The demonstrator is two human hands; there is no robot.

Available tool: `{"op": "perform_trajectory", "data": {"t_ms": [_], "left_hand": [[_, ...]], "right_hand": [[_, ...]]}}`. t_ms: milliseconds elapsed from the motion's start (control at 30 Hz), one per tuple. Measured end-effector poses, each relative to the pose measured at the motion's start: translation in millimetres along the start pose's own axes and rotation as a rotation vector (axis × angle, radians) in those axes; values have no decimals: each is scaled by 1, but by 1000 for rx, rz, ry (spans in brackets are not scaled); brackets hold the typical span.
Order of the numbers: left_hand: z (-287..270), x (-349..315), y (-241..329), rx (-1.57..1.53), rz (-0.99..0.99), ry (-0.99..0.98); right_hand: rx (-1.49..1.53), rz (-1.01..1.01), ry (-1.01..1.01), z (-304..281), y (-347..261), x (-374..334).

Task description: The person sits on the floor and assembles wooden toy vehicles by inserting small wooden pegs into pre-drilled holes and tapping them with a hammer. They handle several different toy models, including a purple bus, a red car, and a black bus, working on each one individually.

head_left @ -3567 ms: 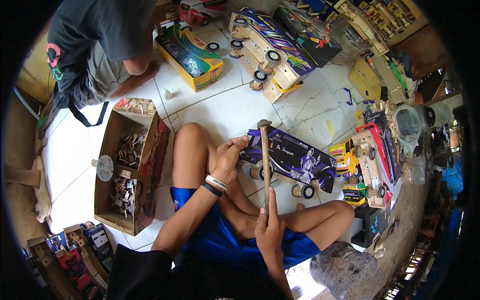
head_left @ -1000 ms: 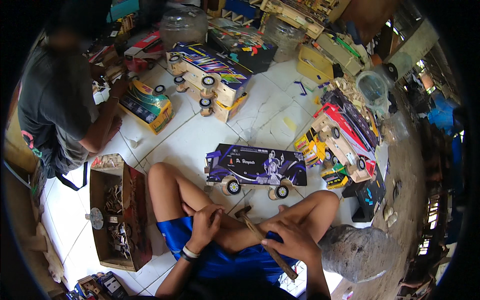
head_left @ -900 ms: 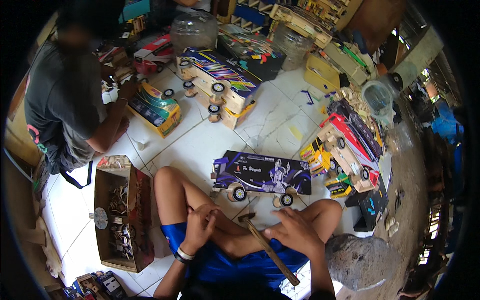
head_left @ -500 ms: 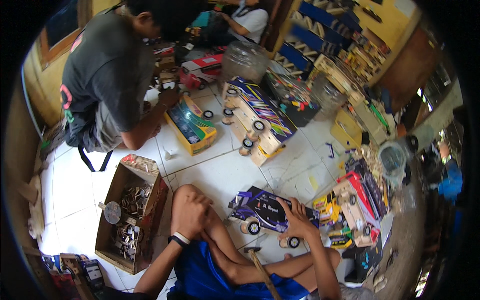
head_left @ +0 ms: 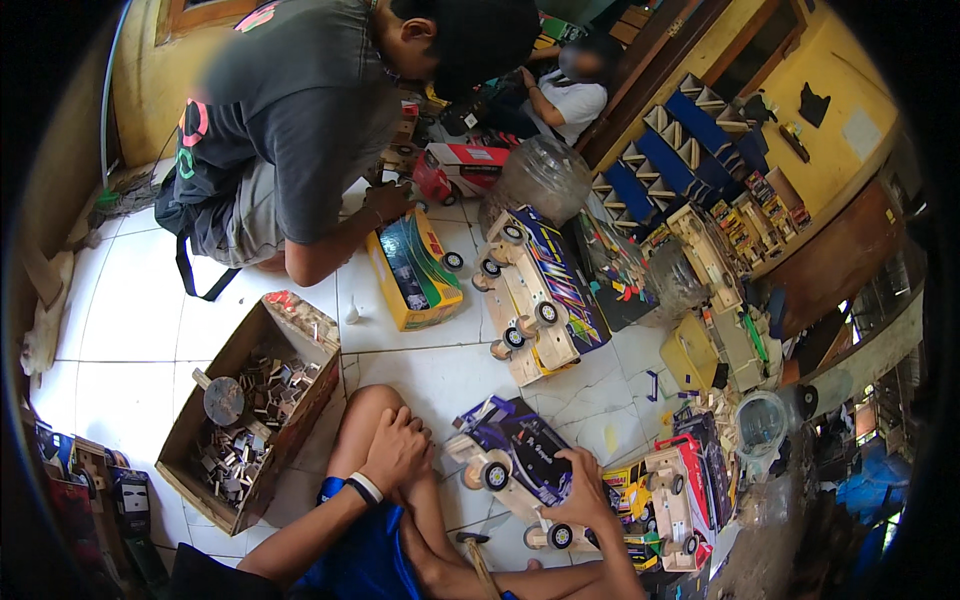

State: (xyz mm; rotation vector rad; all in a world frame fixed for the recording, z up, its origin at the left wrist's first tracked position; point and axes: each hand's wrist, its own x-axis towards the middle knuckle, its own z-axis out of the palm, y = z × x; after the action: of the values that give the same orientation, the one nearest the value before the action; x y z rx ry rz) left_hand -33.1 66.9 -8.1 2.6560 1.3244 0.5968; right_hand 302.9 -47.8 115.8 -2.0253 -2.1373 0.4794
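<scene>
My right hand (head_left: 585,492) grips the rear end of a wooden toy truck (head_left: 530,450) with purple and black printed sides, thumb and fingers spread across its body. The truck is on its side or tilted, its wheels towards me. My left hand (head_left: 398,450) lies curled on my left knee, fingers bent; its palm is hidden, so I cannot make out anything inside. A hammer (head_left: 472,538) with a wooden handle lies by my crossed legs, just below the truck.
Left of my knee stands a cardboard box (head_left: 290,430) of small wooden pieces, with a round-headed mallet (head_left: 222,400) on them. Ahead are a yellow-green toy body (head_left: 415,270) and a larger toy truck (head_left: 540,300). More trucks (head_left: 680,500) crowd the right. A co-worker (head_left: 320,150) crouches ahead left.
The purple toy truck has turned clockwise in my right hand, its far end now nearer the upper left. My left hand stays on the knee. The view has shifted.
</scene>
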Motion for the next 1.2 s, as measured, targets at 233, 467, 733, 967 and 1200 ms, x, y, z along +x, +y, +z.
{"op": "perform_trajectory", "data": {"t_ms": [233, 467, 733, 967, 1200], "left_hand": [[6, 0, 2, -1, 16, 36], [3, 3, 3, -13, 8, -8], [-2, 7, 4, -19, -8, 45], [-5, 9, 3, -70, -6, 9], [-1, 9, 6, -51, -30, 62]], "right_hand": [[148, -9, 297, -96, -32, 56], [55, -240, 523, -186, -31, 205], [-58, 155, 386, -204, 8, 349], [-35, 275, 156, -179, 35, 358], [-127, 175, 370, -194, 10, 256]]}}
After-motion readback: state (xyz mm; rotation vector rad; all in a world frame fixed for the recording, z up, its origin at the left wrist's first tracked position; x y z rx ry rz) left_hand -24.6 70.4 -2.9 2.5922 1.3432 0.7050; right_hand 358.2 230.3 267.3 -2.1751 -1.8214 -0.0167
